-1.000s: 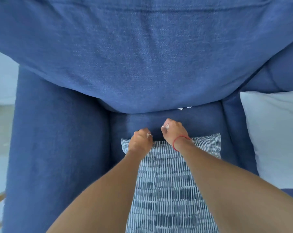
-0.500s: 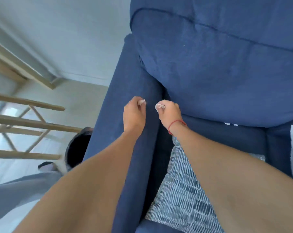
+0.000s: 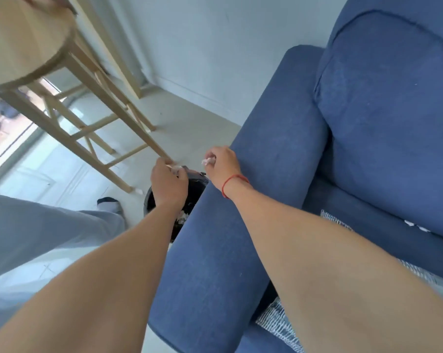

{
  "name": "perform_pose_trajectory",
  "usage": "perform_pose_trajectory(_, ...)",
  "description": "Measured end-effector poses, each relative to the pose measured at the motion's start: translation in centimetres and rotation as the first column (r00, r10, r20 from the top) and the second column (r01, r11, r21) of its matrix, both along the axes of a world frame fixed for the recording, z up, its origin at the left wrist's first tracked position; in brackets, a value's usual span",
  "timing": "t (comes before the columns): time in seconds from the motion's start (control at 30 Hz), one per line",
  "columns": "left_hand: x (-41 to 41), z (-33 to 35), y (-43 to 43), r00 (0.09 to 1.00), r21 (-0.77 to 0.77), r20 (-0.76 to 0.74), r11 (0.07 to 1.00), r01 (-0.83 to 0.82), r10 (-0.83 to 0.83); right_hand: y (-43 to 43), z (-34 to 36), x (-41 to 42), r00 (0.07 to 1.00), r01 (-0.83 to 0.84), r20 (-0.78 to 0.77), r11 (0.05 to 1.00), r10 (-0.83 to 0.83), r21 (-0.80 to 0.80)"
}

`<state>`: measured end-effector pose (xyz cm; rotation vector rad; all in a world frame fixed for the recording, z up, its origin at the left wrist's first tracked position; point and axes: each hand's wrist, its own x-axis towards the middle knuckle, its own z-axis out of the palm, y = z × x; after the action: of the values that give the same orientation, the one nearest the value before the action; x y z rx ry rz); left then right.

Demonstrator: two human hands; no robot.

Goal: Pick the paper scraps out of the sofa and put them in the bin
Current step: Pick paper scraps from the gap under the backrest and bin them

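The sofa's padded blue armrest (image 3: pixel 253 189) runs from 6 o'clock up toward 1 o'clock, its rounded outer edge dropping to pale floor (image 3: pixel 190 118). Tucked against that edge, at centre, sits the black round bin (image 3: pixel 149 202), mostly hidden by the left forearm; white paper lies inside it near the rim. Open floor spreads toward 10 o'clock, bounded by the splayed legs of a light wooden stool (image 3: pixel 27 42), one leg foot landing just beside the bin. A trouser leg (image 3: pixel 37 230) fills 9 o'clock.

The sofa fabric is a matte woven denim-blue, the back cushion (image 3: pixel 393 118) piped and plump. A striped blue-and-white pillow (image 3: pixel 276 324) lies on the seat at 5 o'clock, and small white paper scraps (image 3: pixel 414 225) sit in the crease under the back cushion at 3 o'clock.

The left hand (image 3: pixel 168 183) hangs above the bin, fingers pinched on a crumpled white scrap (image 3: pixel 176 169). The right hand (image 3: pixel 221 164), red string at the wrist, reaches across the armrest, pinching a second white scrap (image 3: pixel 207 161) near the bin.
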<state>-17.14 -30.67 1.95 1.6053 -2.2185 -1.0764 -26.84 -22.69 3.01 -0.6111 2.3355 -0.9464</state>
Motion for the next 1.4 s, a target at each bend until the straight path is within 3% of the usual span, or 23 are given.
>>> perform_pose_trajectory(0.17, 2.8, -0.8, -2.3, 0.997, 0.043, 0.034, 0.997, -0.071, 0.069, -4.1, -1.0, 2.8, 0.998, -0.052, 0.035, 0.998, 0.051, 0.043)
perform_pose_trajectory(0.3, 4.1, -0.9, -3.2, 0.982, 0.146, 0.189, 0.989, -0.019, -0.009, -5.5, -1.9, 4.2, 0.941, -0.325, 0.192, 0.907, 0.280, 0.268)
perform_pose_trajectory(0.37, 4.4, -1.2, -3.3, 0.965, 0.189, 0.254, 0.982, 0.016, -0.065, -5.2, -2.0, 4.4, 0.933, -0.345, 0.218, 0.887, 0.287, 0.308)
perform_pose_trajectory(0.6, 1.5, 0.2, -1.5, 0.940, 0.192, 0.270, 0.968, 0.159, -0.208, -1.8, -0.4, 0.8, 0.986, -0.151, -0.009, 0.926, 0.165, 0.347)
perform_pose_trajectory(0.87, -8.4, 3.0, 6.4, 0.860, 0.105, 0.219, 0.888, 0.449, -0.461, 7.8, 1.2, -6.3, 0.998, 0.048, -0.059, 0.936, -0.029, 0.350)
perform_pose_trajectory(1.07, -16.0, 4.1, 17.7, 0.702, -0.063, 0.229, 0.709, 0.702, -0.674, 20.3, 1.3, -10.1, 0.960, 0.272, -0.052, 0.880, -0.273, 0.389)
perform_pose_trajectory(1.2, -19.2, 3.2, 24.8, 0.545, -0.029, 0.249, 0.556, 0.831, -0.801, 28.2, 0.9, -12.2, 0.912, 0.390, -0.049, 0.825, -0.406, 0.410)
perform_pose_trajectory(1.4, -21.6, -0.2, 34.0, 0.379, 0.110, 0.310, 0.429, 0.897, -0.872, 38.4, -1.5, -13.6, 0.830, 0.507, -0.010, 0.746, -0.558, 0.432)
